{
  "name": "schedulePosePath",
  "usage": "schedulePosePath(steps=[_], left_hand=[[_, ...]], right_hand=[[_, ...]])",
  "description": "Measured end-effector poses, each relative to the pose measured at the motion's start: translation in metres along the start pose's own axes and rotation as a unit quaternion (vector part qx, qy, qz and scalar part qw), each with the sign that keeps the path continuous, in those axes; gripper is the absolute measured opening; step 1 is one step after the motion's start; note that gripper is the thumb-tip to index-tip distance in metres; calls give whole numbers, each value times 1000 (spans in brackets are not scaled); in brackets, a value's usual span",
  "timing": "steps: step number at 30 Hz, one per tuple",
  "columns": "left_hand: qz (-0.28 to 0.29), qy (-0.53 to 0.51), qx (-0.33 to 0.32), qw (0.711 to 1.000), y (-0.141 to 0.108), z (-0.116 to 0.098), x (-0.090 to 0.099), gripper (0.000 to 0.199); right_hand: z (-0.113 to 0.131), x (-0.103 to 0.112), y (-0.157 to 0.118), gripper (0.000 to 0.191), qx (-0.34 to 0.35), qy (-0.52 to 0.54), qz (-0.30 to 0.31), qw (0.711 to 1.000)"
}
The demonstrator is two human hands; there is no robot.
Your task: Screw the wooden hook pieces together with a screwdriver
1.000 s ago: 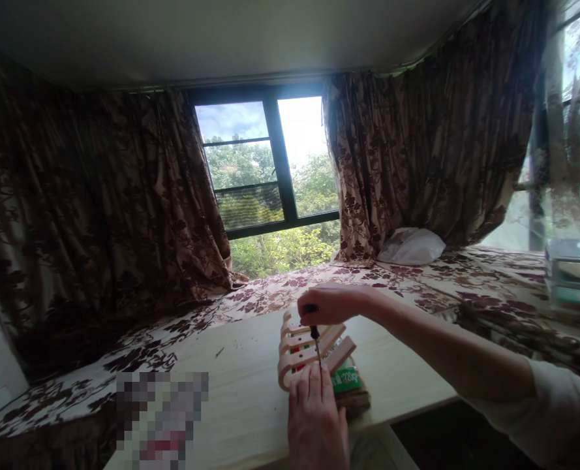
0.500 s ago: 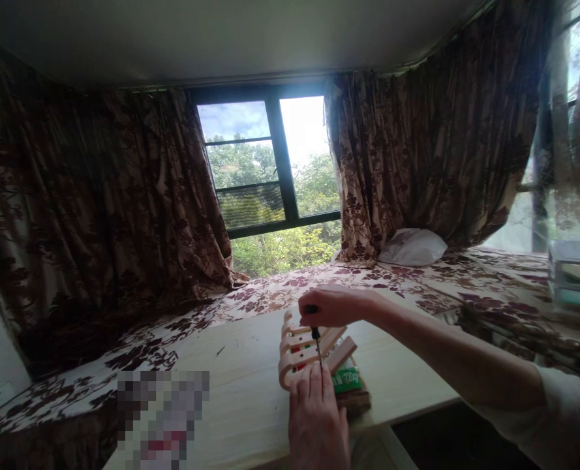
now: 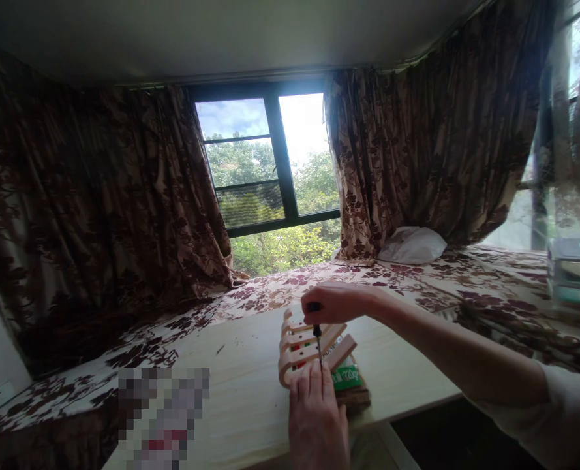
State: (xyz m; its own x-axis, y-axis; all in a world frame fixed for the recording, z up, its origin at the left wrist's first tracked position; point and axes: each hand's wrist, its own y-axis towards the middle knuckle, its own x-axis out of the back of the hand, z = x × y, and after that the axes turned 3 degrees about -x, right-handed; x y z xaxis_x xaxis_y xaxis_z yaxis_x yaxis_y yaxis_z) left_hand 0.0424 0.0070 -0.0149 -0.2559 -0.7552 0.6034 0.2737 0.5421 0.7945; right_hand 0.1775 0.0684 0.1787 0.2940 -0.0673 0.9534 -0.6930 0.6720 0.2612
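Note:
My right hand (image 3: 336,303) is closed around the black handle of a screwdriver (image 3: 318,331). The screwdriver stands nearly upright, its shaft pointing down to the fingertips of my left hand (image 3: 316,411). A light wooden rack (image 3: 290,358) with curved slats and dark holes lies beneath both hands. My left hand grips the near end of this rack, fingers close together, hiding the screwdriver's tip and whatever it meets. Under the slats sits a green printed packet (image 3: 346,376) marked 220g, on top of a brown block (image 3: 353,398).
The pale wooden table (image 3: 245,391) has small dark bits (image 3: 220,350) on its left part. Behind it spreads a floral cloth (image 3: 270,287) below the window, with a white bag (image 3: 412,245) on it. A clear box (image 3: 576,274) stands far right.
My right hand and the screwdriver handle have shifted very slightly right, with the wrist turned a little. My left hand and the rack stay in place.

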Motion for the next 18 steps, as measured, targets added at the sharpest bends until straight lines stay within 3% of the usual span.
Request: schedulePosePath(steps=[5, 10, 14, 18], left_hand=[[-69, -2, 9, 998, 2, -1, -5, 55], [0, -27, 9, 1000, 3, 0, 6, 53], [-20, 0, -2, 1000, 4, -1, 9, 51], [30, 31, -34, 999, 7, -2, 16, 52]], right_hand=[[5, -6, 0, 17, -35, -29, -30, 999], [5, -7, 0, 21, -56, -50, -41, 996], [6, -1, -1, 17, -2, -24, -14, 1000], [9, -4, -2, 18, -15, -30, -24, 999]])
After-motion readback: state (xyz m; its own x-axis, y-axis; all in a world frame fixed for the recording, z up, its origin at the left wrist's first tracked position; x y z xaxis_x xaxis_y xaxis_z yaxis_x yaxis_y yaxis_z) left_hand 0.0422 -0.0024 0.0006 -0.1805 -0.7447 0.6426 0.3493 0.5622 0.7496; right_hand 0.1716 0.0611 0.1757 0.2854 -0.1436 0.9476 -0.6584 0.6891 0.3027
